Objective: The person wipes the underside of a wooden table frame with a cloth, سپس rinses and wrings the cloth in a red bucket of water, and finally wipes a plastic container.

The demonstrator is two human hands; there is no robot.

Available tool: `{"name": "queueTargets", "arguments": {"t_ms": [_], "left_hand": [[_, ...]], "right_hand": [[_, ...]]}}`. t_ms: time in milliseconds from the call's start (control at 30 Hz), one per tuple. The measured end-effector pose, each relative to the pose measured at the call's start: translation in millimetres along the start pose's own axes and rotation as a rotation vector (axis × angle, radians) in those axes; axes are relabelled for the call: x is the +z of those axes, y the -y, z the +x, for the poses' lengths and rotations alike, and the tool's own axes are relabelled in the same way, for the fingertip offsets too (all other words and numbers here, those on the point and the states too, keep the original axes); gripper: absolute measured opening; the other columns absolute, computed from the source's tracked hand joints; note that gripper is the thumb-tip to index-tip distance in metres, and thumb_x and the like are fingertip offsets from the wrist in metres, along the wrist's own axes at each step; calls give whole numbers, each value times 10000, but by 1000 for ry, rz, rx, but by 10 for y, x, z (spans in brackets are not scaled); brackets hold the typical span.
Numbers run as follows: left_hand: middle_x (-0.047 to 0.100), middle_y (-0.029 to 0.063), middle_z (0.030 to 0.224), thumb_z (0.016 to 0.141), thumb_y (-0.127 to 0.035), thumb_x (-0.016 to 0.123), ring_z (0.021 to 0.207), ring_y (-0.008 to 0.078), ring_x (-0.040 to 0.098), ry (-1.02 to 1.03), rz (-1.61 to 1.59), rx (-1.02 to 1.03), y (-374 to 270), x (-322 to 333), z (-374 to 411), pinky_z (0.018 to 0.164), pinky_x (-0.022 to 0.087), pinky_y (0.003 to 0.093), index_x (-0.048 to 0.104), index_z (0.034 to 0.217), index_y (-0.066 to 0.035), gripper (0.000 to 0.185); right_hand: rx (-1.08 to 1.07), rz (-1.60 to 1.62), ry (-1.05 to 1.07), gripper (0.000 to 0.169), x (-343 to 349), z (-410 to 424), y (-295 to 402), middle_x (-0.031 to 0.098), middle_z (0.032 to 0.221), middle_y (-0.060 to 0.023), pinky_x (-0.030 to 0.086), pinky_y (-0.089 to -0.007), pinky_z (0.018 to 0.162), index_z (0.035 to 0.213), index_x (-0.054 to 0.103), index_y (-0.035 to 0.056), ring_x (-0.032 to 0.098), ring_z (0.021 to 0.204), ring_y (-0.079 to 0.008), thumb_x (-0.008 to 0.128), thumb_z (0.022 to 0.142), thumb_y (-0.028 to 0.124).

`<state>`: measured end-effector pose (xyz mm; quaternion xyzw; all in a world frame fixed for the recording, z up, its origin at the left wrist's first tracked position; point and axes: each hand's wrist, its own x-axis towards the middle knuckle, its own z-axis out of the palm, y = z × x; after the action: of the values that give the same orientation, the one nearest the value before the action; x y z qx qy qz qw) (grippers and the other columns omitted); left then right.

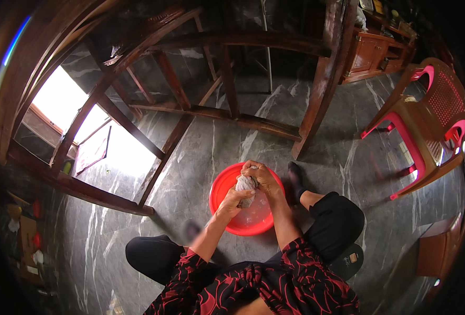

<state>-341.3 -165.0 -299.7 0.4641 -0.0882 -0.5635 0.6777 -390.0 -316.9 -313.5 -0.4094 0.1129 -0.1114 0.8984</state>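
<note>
A bunched, wet-looking greyish cloth [246, 186] is squeezed between my two hands above a red plastic basin [220, 185]. My left hand [232, 200] grips its lower end, with the thumb laid across it. Around the upper end, the fingers of my right hand [261, 176] are curled tight. Cloudy water [256, 214] with some bubbles shows in the basin below. The basin stands on the floor between my feet. Part of the cloth is hidden under my fingers.
A dark wooden frame [252, 125] with crossbars stands beyond the basin and to the left. On the right is a brown and pink plastic chair [417, 130]. A wooden cabinet [368, 55] stands at the back right. Grey marbled tiles [177, 173] cover the floor.
</note>
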Motion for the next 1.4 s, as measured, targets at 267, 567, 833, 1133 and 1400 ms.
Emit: {"name": "queueTargets", "arguments": {"t_ms": [267, 567, 833, 1133, 1400], "left_hand": [[600, 64, 832, 609, -99, 783, 604, 127, 582, -275, 556, 235, 162, -6, 214, 522, 486, 283, 476, 1044, -7, 540], [566, 91, 719, 661, -209, 780, 592, 135, 572, -392, 691, 254, 318, -60, 233, 471, 455, 278, 334, 1059, 12, 636], [623, 224, 818, 671, -330, 775, 730, 332, 649, -445, 910, 167, 572, -186, 362, 600, 501, 393, 310, 1113, 99, 772], [625, 178, 873, 688, -365, 744, 787, 261, 636, -535, 1042, 194, 226, -224, 271, 655, 496, 368, 430, 1051, 41, 629], [589, 132, 923, 768, -327, 672, 821, 170, 585, -459, 509, 375, -330, -247, 403, 642, 494, 319, 480, 1092, 28, 517]], "right_hand": [[-133, -333, -166, 94, -39, 135, -244, 586, 724, -27, 474, -254, 570, 851, 589, 34, 566, 627, -104, 627, 765, 35], [-301, -660, -392, 122, -31, 230, -544, 594, 718, -68, 483, -292, 569, 906, 597, 26, 572, 612, -141, 589, 788, 56], [-347, -742, -588, 143, -359, 331, -965, 625, 730, -150, 471, -385, 626, 819, 567, 2, 609, 677, -252, 600, 806, 141], [469, -72, -673, 842, -765, -20, -872, 487, 1209, -225, 444, -581, 833, 1214, 420, -12, 498, 1096, -340, 530, 759, 688], [233, 205, -326, 866, -14, 112, -364, 405, 1273, -207, 439, -618, 807, 1301, 343, 18, 443, 1144, -324, 477, 785, 700]]}}
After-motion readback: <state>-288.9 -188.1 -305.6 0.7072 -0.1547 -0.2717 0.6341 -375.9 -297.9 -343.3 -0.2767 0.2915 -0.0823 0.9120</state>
